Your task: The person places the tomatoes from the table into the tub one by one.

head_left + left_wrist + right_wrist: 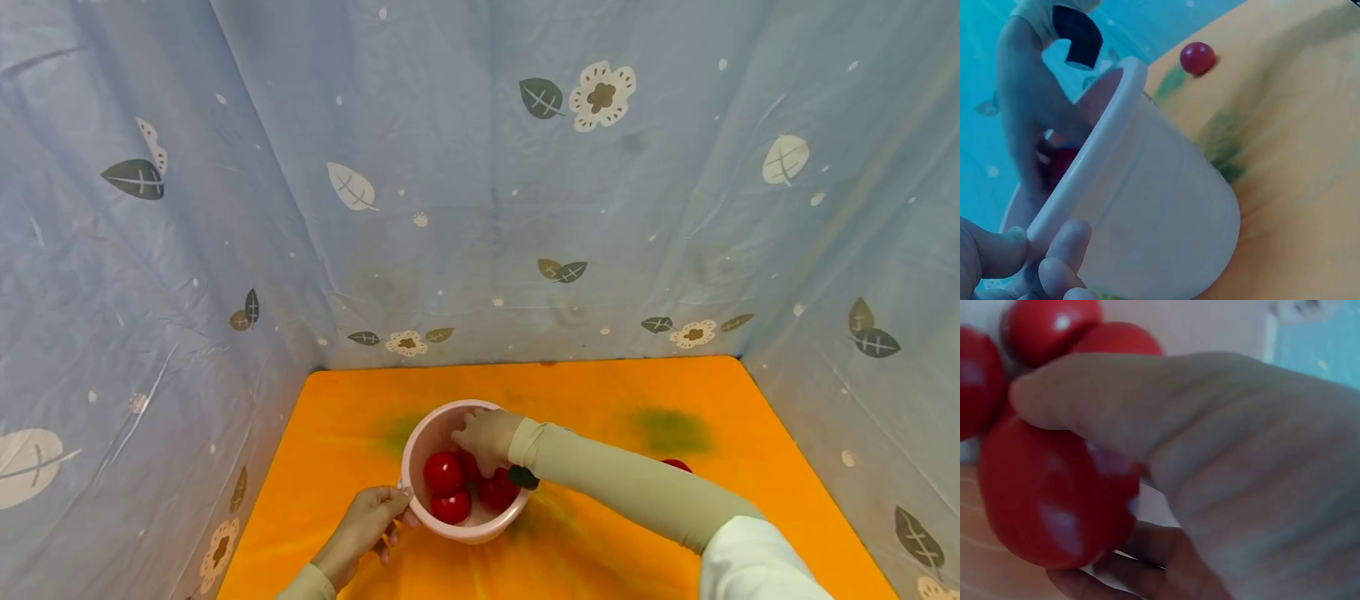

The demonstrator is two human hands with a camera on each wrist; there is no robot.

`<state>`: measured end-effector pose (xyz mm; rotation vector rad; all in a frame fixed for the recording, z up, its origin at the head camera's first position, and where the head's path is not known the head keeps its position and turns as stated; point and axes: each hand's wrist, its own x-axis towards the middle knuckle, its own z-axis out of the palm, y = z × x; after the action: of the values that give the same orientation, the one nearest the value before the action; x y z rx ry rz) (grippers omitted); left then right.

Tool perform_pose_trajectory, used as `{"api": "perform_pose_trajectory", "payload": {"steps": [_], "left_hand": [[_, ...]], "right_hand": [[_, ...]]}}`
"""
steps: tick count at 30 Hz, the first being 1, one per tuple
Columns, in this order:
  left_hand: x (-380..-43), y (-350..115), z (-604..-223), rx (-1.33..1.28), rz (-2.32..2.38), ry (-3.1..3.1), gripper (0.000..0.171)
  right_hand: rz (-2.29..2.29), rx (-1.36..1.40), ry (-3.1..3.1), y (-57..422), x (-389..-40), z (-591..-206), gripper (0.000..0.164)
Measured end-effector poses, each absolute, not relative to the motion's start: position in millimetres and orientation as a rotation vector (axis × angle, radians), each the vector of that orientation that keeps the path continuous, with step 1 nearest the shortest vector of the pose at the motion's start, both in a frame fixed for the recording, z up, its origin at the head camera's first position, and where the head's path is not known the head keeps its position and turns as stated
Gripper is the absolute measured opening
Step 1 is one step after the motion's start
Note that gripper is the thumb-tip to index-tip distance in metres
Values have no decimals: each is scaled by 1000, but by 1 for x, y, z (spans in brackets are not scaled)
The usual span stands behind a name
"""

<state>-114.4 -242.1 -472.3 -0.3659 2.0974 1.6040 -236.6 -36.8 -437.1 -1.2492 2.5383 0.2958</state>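
Red balls (pixel 444 472) are smooth, glossy and round, each showing small pale highlights on its surface. Several lie together inside a pale pink bowl (pixel 420 433), directly under the right hand (pixel 486 440) and just beyond the left hand (pixel 367 525).

Right hand: reaches down into the bowl from its far side. In the right wrist view, the thumb and fingers (pixel 1122 412) are curled around one red ball (pixel 1054 500), holding it against the palm. Other red balls sit just behind it, touching or nearly touching.

Left hand: grips the near rim of the bowl. In the left wrist view, the thumb (pixel 988 250) lies on the rim's inner side and the fingertips (pixel 1063 240) press the outer wall, so the rim is pinched between them. In that view the bowl appears tilted; its base rests on the orange table surface (pixel 600 400).

One further red ball (pixel 1197 58) lies alone on the table, well apart from the bowl, on the far side of the right forearm, which partly hides it in the head view.

Both arms wear pale green sleeves (pixel 622 479). A blue cloth with a leaf and flower print (pixel 600 96) encloses the table on three sides.
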Motion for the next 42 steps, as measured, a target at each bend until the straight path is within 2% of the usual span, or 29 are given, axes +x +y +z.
{"api": "perform_pose_trajectory", "payload": {"steps": [7, 17, 22, 28, 34, 38, 42], "left_hand": [[-117, -243, -470, -346, 1600, 2089, 44], [-118, -246, -471, -331, 1618, 2076, 46], [-118, -246, -471, -329, 1617, 2075, 47], [-118, -247, -471, -334, 1612, 2087, 43], [-118, -246, -471, -347, 1609, 2095, 38], [-118, -246, -471, -349, 1625, 2087, 38], [-117, -247, -470, -349, 1625, 2075, 38]], "right_hand": [[390, -1259, 2433, -37, -236, -446, 40], [258, -1133, 2265, -45, -250, -447, 42], [192, -1056, 2167, -50, -256, -447, 37], [263, -1056, 2175, -54, -254, -446, 30], [305, -1081, 2184, -53, -250, -442, 33], [172, -1160, 2234, -50, -255, -430, 35], [-205, -1257, 2326, -38, -259, -404, 37]]}}
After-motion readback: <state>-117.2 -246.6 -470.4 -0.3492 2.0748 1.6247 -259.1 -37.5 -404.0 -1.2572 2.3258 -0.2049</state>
